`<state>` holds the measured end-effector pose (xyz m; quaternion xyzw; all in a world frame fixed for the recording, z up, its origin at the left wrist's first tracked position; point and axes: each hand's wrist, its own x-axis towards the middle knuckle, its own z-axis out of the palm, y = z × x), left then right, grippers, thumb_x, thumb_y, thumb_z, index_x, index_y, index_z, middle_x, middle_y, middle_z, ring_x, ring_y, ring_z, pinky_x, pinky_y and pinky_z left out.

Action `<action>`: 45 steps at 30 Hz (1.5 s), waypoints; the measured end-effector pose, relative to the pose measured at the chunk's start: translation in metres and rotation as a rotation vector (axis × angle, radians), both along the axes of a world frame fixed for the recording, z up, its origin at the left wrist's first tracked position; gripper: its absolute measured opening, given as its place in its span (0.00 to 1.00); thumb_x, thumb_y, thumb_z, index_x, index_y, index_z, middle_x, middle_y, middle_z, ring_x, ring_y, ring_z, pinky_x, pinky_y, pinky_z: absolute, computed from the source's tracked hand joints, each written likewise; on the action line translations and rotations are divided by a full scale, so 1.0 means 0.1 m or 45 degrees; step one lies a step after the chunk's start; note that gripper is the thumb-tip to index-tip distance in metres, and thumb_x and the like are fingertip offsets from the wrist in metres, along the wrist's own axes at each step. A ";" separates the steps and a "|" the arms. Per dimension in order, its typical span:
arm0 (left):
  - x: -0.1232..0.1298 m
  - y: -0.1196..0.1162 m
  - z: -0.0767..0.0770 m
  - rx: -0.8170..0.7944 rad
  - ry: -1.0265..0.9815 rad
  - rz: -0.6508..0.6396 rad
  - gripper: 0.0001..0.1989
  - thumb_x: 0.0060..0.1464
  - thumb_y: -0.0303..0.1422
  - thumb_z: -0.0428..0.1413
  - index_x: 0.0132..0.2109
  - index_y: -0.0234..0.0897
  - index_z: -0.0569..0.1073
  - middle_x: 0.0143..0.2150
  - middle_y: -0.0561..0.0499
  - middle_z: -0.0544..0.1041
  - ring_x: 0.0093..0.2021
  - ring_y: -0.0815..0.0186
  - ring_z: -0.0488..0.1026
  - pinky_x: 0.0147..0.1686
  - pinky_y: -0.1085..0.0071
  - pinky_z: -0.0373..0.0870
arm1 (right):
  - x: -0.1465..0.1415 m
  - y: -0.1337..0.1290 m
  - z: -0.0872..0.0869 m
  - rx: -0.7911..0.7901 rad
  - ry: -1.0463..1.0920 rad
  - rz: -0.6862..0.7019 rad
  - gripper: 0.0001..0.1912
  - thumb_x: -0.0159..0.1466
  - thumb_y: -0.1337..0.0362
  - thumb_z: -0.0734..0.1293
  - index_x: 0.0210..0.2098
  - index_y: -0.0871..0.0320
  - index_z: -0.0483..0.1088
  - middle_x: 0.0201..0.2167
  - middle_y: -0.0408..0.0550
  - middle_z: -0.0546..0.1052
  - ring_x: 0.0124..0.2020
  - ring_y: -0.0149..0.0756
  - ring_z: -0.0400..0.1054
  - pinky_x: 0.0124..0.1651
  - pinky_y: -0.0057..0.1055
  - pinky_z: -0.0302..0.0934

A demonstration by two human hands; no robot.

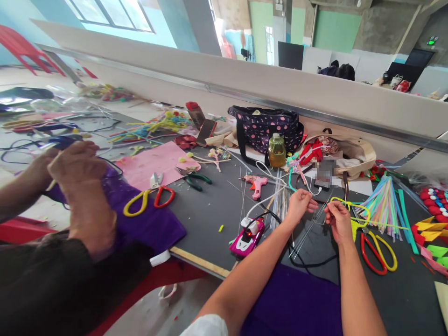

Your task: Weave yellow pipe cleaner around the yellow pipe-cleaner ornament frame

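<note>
My left hand (301,206) hovers over the dark table with thumb and fingers pinched together. Whatever lies between them is too fine to make out. Close by on its right, my right hand (339,220) is closed in a pinch on a bent yellow pipe cleaner (368,215), which loops out behind the fingers. Thin metal wires (308,235) lie on the table beneath both hands. Scissors with red and yellow handles (380,254) rest right of my right wrist. Pastel pipe cleaners (381,205) fan out beyond them.
A pink glue gun (257,185) and a magenta car-shaped power strip (248,238) with cables lie left of my hands. Behind stand a bottle (276,151) and a patterned bag (268,128). At left, a co-worker's hands (77,163) work near other scissors (149,198) and pliers (196,179).
</note>
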<state>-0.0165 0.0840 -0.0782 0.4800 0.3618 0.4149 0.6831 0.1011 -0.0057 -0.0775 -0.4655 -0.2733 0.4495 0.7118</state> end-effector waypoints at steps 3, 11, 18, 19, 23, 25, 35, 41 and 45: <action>0.00 -0.01 0.01 0.005 -0.008 -0.010 0.11 0.53 0.38 0.55 0.35 0.35 0.65 0.26 0.47 0.78 0.22 0.64 0.77 0.18 0.74 0.71 | 0.00 0.01 -0.01 -0.023 -0.009 -0.011 0.12 0.51 0.58 0.74 0.30 0.56 0.70 0.22 0.40 0.74 0.17 0.24 0.62 0.17 0.21 0.58; 0.00 0.00 0.02 0.027 0.001 0.025 0.10 0.54 0.37 0.55 0.35 0.35 0.64 0.25 0.48 0.78 0.23 0.65 0.77 0.18 0.76 0.70 | 0.02 0.01 -0.02 -0.036 -0.027 -0.026 0.11 0.52 0.58 0.73 0.30 0.57 0.70 0.22 0.40 0.74 0.18 0.24 0.62 0.18 0.21 0.59; 0.00 0.02 0.02 0.052 0.011 0.072 0.09 0.54 0.36 0.54 0.36 0.36 0.64 0.26 0.48 0.78 0.23 0.65 0.77 0.18 0.76 0.69 | 0.02 -0.01 -0.02 -0.032 -0.053 -0.071 0.12 0.52 0.58 0.73 0.30 0.57 0.70 0.23 0.40 0.74 0.18 0.25 0.62 0.18 0.21 0.59; 0.00 0.02 0.02 0.054 0.013 0.070 0.09 0.54 0.36 0.54 0.36 0.36 0.64 0.26 0.48 0.78 0.23 0.65 0.77 0.18 0.76 0.70 | 0.01 -0.01 -0.02 -0.031 -0.060 -0.068 0.12 0.52 0.58 0.73 0.31 0.57 0.70 0.23 0.40 0.74 0.18 0.25 0.62 0.18 0.21 0.59; -0.01 0.01 0.02 0.046 0.016 0.067 0.10 0.53 0.38 0.55 0.36 0.36 0.64 0.26 0.49 0.78 0.24 0.65 0.77 0.18 0.76 0.69 | -0.02 0.00 -0.02 -0.029 -0.068 -0.036 0.13 0.51 0.58 0.74 0.31 0.56 0.70 0.23 0.40 0.74 0.18 0.25 0.62 0.18 0.21 0.59; -0.01 0.01 0.02 0.047 0.016 0.062 0.11 0.53 0.38 0.55 0.36 0.36 0.64 0.26 0.49 0.78 0.24 0.65 0.77 0.18 0.76 0.70 | -0.04 0.01 -0.01 -0.029 -0.054 -0.025 0.13 0.51 0.57 0.74 0.32 0.56 0.70 0.23 0.40 0.74 0.18 0.25 0.62 0.18 0.21 0.59; 0.01 -0.02 0.03 0.053 0.033 0.040 0.10 0.54 0.38 0.55 0.36 0.36 0.64 0.25 0.48 0.78 0.23 0.65 0.77 0.18 0.77 0.69 | -0.05 0.03 0.00 -0.014 0.011 -0.025 0.13 0.51 0.57 0.74 0.30 0.56 0.70 0.23 0.40 0.74 0.18 0.25 0.62 0.18 0.21 0.59; 0.01 -0.03 0.04 0.038 -0.021 0.028 0.11 0.53 0.38 0.56 0.35 0.35 0.64 0.26 0.48 0.78 0.24 0.64 0.77 0.18 0.75 0.71 | -0.07 0.04 -0.02 -0.022 0.017 0.005 0.13 0.51 0.57 0.74 0.30 0.56 0.70 0.23 0.40 0.74 0.18 0.25 0.63 0.18 0.21 0.59; 0.00 -0.03 0.05 0.033 -0.029 0.029 0.12 0.52 0.39 0.56 0.35 0.35 0.65 0.26 0.47 0.78 0.24 0.63 0.77 0.19 0.74 0.71 | -0.07 0.04 -0.02 -0.033 0.014 0.003 0.13 0.51 0.57 0.74 0.30 0.56 0.70 0.23 0.40 0.74 0.18 0.25 0.62 0.18 0.21 0.58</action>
